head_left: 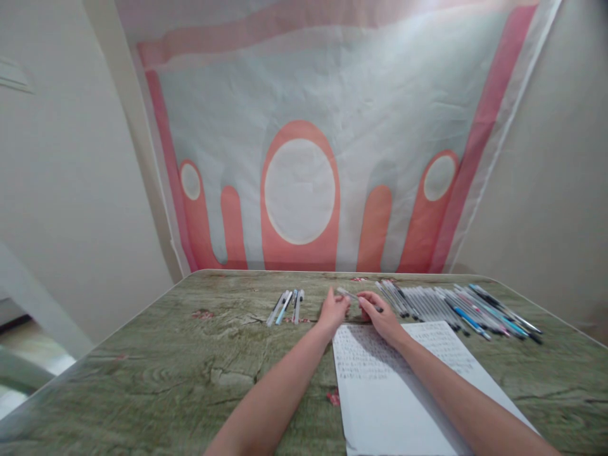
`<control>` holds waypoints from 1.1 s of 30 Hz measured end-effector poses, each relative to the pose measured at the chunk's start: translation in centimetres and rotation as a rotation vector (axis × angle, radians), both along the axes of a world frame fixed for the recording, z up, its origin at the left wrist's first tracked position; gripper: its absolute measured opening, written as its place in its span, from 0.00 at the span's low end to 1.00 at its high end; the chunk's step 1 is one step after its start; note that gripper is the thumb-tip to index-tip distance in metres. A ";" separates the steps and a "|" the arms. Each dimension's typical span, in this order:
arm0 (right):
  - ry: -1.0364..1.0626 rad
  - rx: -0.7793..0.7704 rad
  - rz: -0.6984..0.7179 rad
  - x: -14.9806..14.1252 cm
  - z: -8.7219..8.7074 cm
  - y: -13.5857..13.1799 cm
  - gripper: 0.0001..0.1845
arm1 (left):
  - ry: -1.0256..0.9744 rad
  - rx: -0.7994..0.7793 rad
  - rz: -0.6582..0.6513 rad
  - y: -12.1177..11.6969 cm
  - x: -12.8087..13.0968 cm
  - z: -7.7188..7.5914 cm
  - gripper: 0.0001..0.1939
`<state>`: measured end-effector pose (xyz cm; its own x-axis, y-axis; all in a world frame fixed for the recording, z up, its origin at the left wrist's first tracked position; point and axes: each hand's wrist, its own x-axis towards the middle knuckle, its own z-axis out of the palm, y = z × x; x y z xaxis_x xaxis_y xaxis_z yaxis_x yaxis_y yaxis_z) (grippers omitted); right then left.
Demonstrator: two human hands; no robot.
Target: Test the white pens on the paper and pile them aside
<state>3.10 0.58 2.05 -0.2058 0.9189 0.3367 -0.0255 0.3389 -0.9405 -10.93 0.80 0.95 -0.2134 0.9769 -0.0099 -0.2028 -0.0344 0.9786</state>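
A clear pen [349, 294] with a dark end is held at a slant above the table, its pale end toward the left. My right hand [380, 315] is closed around the pen near its dark end. Beside the pale end is my left hand [334, 310], thumb raised apart from its bent fingers; whether it touches the pen I cannot make out. Under my right hand and forearm lies a white paper sheet [375, 405] with rows of handwriting on its upper part. Left of my hands lies a small group of pens [285, 308], roughly parallel.
A long row of pens [430, 303], mostly clear with some blue, pink and black ones, stretches across the table's right side. The table [190, 373] has a wood-grain cover. Behind its far edge hangs a printed cloth [299, 259] with red arches, between pale walls.
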 end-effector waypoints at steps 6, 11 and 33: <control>-0.638 0.405 -0.310 2.6 -0.6 3.0 0.15 | 0.775 0.275 -0.270 -2.9 1.3 0.8 0.21; -1.090 0.508 -0.362 3.6 -1.1 3.7 0.16 | 0.988 0.263 -0.376 -4.4 1.8 1.5 0.23; -1.310 0.451 -0.593 5.6 -2.6 4.0 0.17 | 0.808 0.217 -0.145 -6.4 -8.0 2.9 0.09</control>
